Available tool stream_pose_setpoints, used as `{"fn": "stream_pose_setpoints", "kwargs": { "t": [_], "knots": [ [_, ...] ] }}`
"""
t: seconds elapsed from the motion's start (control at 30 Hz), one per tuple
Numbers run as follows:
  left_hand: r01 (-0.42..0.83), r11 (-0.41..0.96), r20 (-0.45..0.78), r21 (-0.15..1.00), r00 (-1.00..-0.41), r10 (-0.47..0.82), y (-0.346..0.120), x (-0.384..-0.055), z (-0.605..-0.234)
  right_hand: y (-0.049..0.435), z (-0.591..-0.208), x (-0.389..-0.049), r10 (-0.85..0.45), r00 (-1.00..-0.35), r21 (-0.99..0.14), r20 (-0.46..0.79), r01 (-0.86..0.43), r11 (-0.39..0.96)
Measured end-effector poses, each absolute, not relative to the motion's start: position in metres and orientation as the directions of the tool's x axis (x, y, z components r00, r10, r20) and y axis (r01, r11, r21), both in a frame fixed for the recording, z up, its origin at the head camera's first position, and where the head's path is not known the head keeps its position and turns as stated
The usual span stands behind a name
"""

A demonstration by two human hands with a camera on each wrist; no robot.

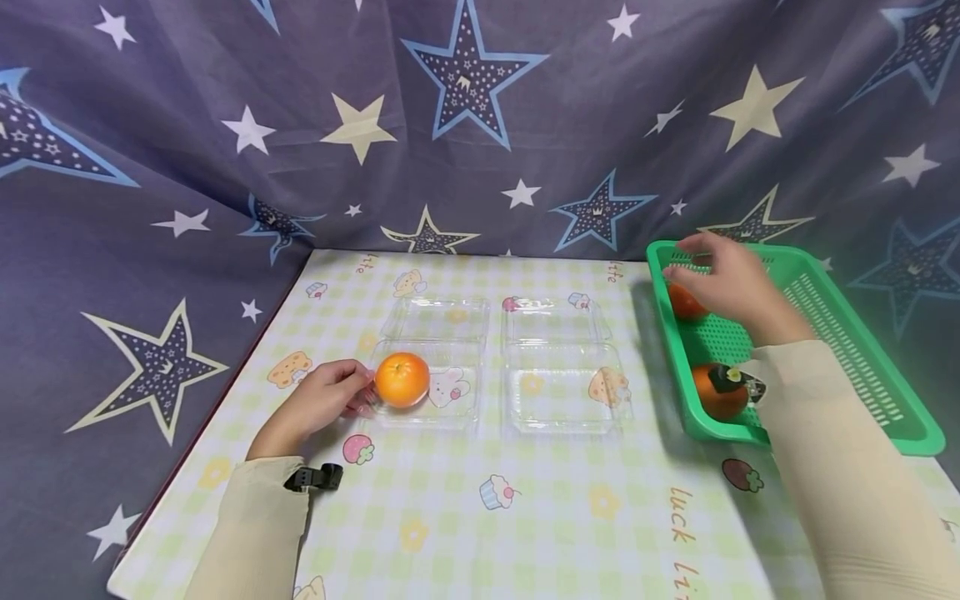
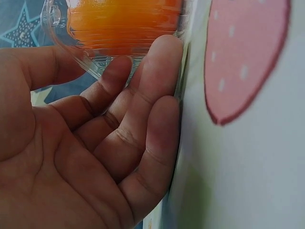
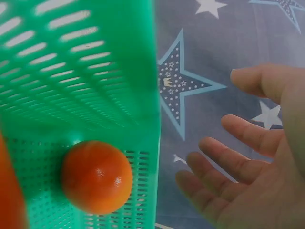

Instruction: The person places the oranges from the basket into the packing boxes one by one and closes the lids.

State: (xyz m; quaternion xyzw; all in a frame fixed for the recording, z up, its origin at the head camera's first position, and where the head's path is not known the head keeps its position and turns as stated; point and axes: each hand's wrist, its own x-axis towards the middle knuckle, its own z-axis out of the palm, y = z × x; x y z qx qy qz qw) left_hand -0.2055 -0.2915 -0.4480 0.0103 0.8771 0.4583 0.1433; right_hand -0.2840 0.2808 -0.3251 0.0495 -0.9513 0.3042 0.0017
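An orange [image 1: 402,380] sits in the left half of a clear plastic clamshell box [image 1: 457,421], whose lid lies folded back. At that box's left edge, my left hand [image 1: 326,398] pinches the rim between thumb and fingers; the left wrist view shows the fingertips against the plastic below the orange [image 2: 124,24]. My right hand [image 1: 731,279] is over the far left part of a green basket [image 1: 862,333], fingers spread, holding nothing. Below it lies an orange [image 1: 686,302]; another orange [image 1: 720,393] is nearer the front, partly behind the wrist camera. One orange [image 3: 96,177] shows whole in the right wrist view.
A second open clear clamshell box [image 1: 566,408] stands right of the first, with nothing in it. Both rest on a checked tablecloth [image 1: 450,542] with printed cartoons. A star-patterned curtain [image 1: 525,150] hangs behind the table.
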Motion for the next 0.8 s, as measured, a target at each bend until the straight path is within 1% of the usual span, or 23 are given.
{"fn": "stream_pose_setpoints", "kwargs": {
  "t": [0.27,0.53,0.8],
  "knots": [
    [-0.099,0.575,-0.230,0.812,-0.960,0.159,-0.290,-0.204,-0.446,0.290,-0.335,-0.287,-0.097,-0.995,-0.576,0.017,-0.089,0.813],
    [-0.092,0.581,-0.228,0.809,-0.959,0.165,-0.289,-0.203,-0.445,0.300,-0.345,-0.291,-0.113,-0.993,-0.548,-0.039,-0.073,0.833],
    [-0.086,0.590,-0.225,0.803,-0.960,0.166,-0.289,-0.203,-0.444,0.302,-0.351,-0.292,-0.117,-0.992,-0.527,-0.053,-0.072,0.847]
  ]
}}
